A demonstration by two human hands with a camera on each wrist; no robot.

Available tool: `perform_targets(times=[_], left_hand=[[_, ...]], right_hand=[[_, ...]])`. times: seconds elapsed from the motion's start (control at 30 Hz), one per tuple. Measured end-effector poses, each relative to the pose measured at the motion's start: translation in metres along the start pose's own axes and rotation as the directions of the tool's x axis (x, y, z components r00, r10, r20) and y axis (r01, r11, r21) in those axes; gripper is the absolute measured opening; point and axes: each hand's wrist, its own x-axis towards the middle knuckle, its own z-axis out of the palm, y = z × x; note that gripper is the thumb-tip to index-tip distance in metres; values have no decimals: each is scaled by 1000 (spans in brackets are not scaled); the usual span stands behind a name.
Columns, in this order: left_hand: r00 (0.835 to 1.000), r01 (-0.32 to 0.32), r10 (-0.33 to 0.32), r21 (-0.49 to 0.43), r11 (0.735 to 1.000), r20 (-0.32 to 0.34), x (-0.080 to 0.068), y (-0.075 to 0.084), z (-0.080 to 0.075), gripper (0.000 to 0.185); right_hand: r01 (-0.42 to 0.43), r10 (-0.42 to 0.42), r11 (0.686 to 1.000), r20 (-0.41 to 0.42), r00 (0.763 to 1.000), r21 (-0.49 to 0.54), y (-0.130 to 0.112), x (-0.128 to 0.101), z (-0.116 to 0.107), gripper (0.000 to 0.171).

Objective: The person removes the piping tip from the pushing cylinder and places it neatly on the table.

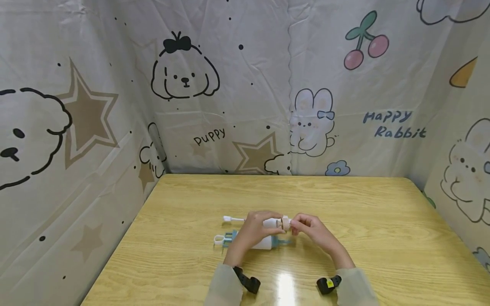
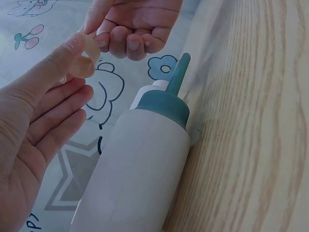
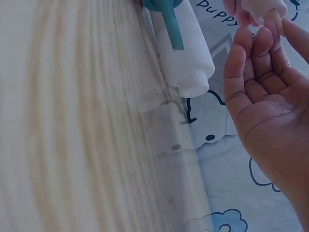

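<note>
Over the middle of the wooden table [image 1: 363,212], both hands meet on a small pale beige rubbery piece [image 1: 285,223]. My left hand [image 1: 264,227] pinches the piece [image 2: 84,55] between thumb and fingers, with a white part against it. My right hand [image 1: 300,225] pinches the piece's other side with its fingertips [image 3: 270,21], the other fingers loosely curled. Below the hands, a white bottle [image 2: 140,169] with a teal nozzle cap [image 2: 169,96] lies on its side. In the right wrist view, the teal nozzle [image 3: 171,26] crosses a white cylinder [image 3: 193,67].
A thin white brush-like stick [image 1: 231,219] and a small teal and white part [image 1: 222,240] lie left of the hands. Cartoon-printed cloth walls [image 1: 245,85] close in the table at the back and on both sides. A black strap [image 1: 249,282] sits on each wrist.
</note>
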Motion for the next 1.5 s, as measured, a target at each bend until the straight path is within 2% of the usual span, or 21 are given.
perform_targets(times=[0.3, 0.43, 0.6, 0.73, 0.87, 1.1, 1.17, 1.27, 1.5], left_hand=[[997, -66, 66, 3, 998, -50, 0, -2, 3, 36], [995, -68, 69, 18, 997, -72, 1, -1, 4, 37], [992, -70, 75, 56, 996, -105, 1, -1, 7, 38], [990, -69, 72, 24, 997, -120, 0, -2, 10, 39], [992, -32, 25, -52, 998, -120, -2, -2, 11, 36], [988, 116, -129, -147, 982, -83, -5, -4, 11, 24], [985, 138, -153, -162, 977, -85, -5, -5, 12, 22], [982, 139, -158, -174, 975, -101, -5, -7, 13, 20], [984, 83, -105, -155, 984, -142, -4, -11, 15, 20]], right_hand=[[-29, 29, 999, -29, 999, -22, -2, 2, 0, 31], [-39, 38, 999, -62, 997, -27, -4, 2, 2, 29], [-48, 48, 999, -40, 998, -12, -6, 3, 8, 28], [-67, 67, 998, -51, 996, 10, -6, 2, 10, 27], [-66, 67, 998, -69, 995, 20, -4, 0, 9, 27], [-76, 73, 997, -118, 990, -16, -3, -2, 4, 27], [-73, 68, 997, -130, 989, -29, -2, -3, 3, 27], [-68, 61, 997, -143, 988, -46, -2, -4, 0, 27], [-100, 83, 992, -190, 978, -80, -1, -7, -7, 32]])
